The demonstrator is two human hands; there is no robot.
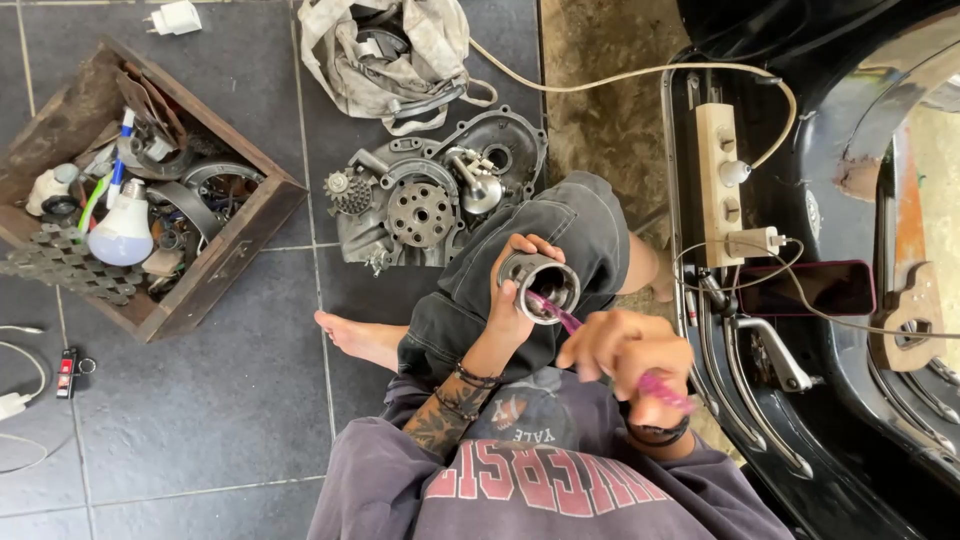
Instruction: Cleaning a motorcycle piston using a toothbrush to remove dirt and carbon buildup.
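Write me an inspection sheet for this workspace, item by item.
Surface: dark tiled floor; the person sits on it.
Job's things: metal cylinder in the left hand; pink toothbrush in the right hand, its head inside the cylinder's bore.
Clutter: wooden box of parts with a light bulb; engine casing; rag bag; key fob.
Hands: both closed on their items.
Cables: cream cord to a power strip; charger lead to a phone.
Surroundings: black scooter body at the right; white plug adapter.
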